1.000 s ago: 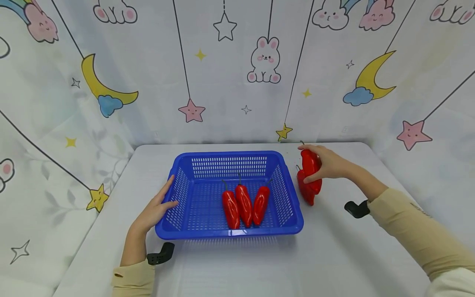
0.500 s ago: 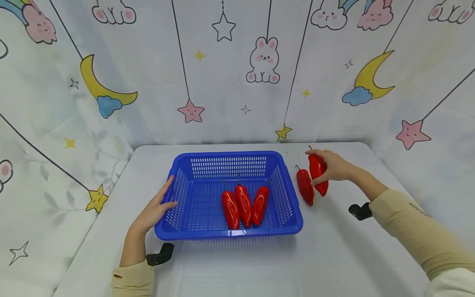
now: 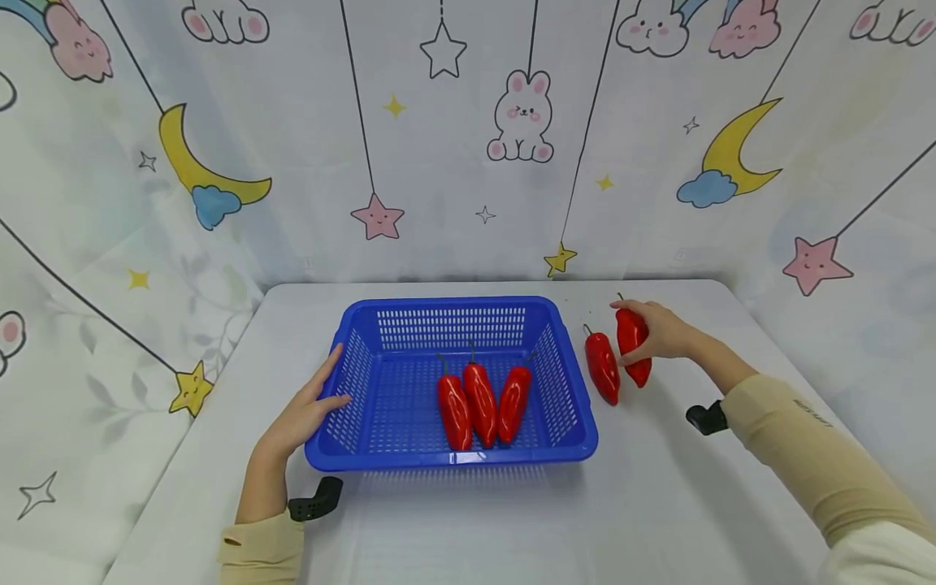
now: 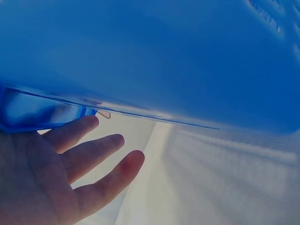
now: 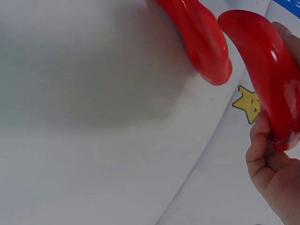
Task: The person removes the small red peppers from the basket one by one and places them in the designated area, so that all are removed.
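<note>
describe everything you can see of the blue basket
The blue basket is rectangular and looks like plastic, with a broad, smooth rim and small slots through its walls and floor. It stands open side up on the white table. Three red peppers lie in it, from about the middle rightward; the left hand touches its left rim.

Held red pepper farther right now

Open room down into the left half of the basket, three peppers in the way right of centre, left hand at the left rim, loose pepper narrowing the passage between right wall and held pepper, broad room on the table in front.
</note>
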The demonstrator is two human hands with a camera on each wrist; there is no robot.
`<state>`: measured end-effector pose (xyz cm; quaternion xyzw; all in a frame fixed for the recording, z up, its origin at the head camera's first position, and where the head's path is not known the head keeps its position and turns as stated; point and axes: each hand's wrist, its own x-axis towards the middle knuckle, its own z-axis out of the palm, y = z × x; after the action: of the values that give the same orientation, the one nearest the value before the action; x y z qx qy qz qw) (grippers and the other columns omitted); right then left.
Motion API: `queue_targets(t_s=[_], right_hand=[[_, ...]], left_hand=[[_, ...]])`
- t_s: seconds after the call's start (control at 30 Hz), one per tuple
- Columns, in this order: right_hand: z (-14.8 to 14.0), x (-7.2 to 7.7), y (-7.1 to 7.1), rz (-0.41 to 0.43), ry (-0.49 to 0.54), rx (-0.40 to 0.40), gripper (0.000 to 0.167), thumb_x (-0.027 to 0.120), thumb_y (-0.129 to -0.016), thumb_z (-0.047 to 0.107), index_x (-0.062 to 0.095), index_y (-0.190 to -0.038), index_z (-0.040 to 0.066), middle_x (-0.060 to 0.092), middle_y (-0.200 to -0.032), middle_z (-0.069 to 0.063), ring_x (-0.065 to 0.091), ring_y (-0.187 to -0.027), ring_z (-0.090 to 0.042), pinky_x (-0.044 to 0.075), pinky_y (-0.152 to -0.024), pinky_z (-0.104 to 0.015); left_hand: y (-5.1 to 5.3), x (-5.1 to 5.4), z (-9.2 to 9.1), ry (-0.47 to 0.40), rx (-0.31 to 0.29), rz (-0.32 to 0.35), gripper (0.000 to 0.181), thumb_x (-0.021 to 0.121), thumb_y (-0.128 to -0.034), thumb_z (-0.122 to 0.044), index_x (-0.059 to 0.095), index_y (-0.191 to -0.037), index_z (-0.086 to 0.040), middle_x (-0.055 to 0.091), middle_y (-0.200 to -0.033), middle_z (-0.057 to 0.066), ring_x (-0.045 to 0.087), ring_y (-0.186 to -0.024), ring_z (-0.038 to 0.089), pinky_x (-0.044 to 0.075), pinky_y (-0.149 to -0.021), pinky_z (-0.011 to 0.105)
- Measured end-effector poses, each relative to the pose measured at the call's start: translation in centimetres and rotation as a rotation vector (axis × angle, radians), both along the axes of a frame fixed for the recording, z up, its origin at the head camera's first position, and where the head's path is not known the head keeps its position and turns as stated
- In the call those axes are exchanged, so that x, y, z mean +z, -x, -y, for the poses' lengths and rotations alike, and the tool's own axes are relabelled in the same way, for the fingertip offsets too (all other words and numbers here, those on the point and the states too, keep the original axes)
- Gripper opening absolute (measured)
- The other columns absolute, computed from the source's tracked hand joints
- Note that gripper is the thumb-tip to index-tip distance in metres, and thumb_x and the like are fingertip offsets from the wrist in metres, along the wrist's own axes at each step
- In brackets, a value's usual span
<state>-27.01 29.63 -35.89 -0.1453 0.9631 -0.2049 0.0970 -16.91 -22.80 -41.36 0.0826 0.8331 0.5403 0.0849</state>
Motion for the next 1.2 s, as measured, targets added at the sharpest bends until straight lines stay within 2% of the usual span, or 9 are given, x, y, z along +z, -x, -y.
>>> queue_targets(t_s=[0.23,0.47,0.67,1.2], right_hand=[[-0.5,-1.4,0.7,0.027,-0.027,-0.029,0.091,0.082,-0.063,0.018,0.031,-0.137,0.005,0.04,-0.118,-0.029,0.041,-0.107,-0.046,0.053,-0.07,-0.047],[-0.8,-2.9,1.1,0.097,-0.052,-0.065,0.092,0.082,-0.063,0.017,0.031,-0.137,0.004,0.039,-0.117,-0.031,0.041,-0.107,-0.047,0.053,-0.07,-0.046],[-1.2,-4.2,1.4,0.125,-0.057,-0.068,0.093,0.083,-0.062,0.017,0.031,-0.137,0.003,0.038,-0.118,-0.031,0.04,-0.108,-0.047,0.052,-0.072,-0.047],[-1.2,-5.3,2.0,0.175,-0.084,-0.065,0.099,0.084,-0.061,0.028,0.028,-0.139,0.003,0.036,-0.125,-0.032,0.036,-0.115,-0.049,0.048,-0.079,-0.052]], left_hand=[[-0.1,0.2,0.0,-0.009,0.0,0.006,0.075,0.046,-0.0905,-0.008,0.002,-0.148,-0.026,-0.003,-0.153,0.012,-0.001,-0.136,0.04,0.005,-0.101,0.066],[0.0,0.0,0.1,-0.011,-0.002,0.006,0.075,0.046,-0.0907,-0.008,0.002,-0.148,-0.027,-0.003,-0.152,0.012,-0.001,-0.136,0.04,0.006,-0.1,0.066],[0.0,0.0,0.0,-0.001,0.003,0.009,0.075,0.046,-0.0907,-0.008,0.002,-0.148,-0.028,-0.003,-0.153,0.012,-0.001,-0.136,0.041,0.006,-0.1,0.066],[0.0,0.0,0.1,-0.003,-0.004,0.001,0.075,0.046,-0.0905,-0.009,0.002,-0.148,-0.026,-0.002,-0.152,0.013,0.0,-0.136,0.041,0.007,-0.1,0.066]])
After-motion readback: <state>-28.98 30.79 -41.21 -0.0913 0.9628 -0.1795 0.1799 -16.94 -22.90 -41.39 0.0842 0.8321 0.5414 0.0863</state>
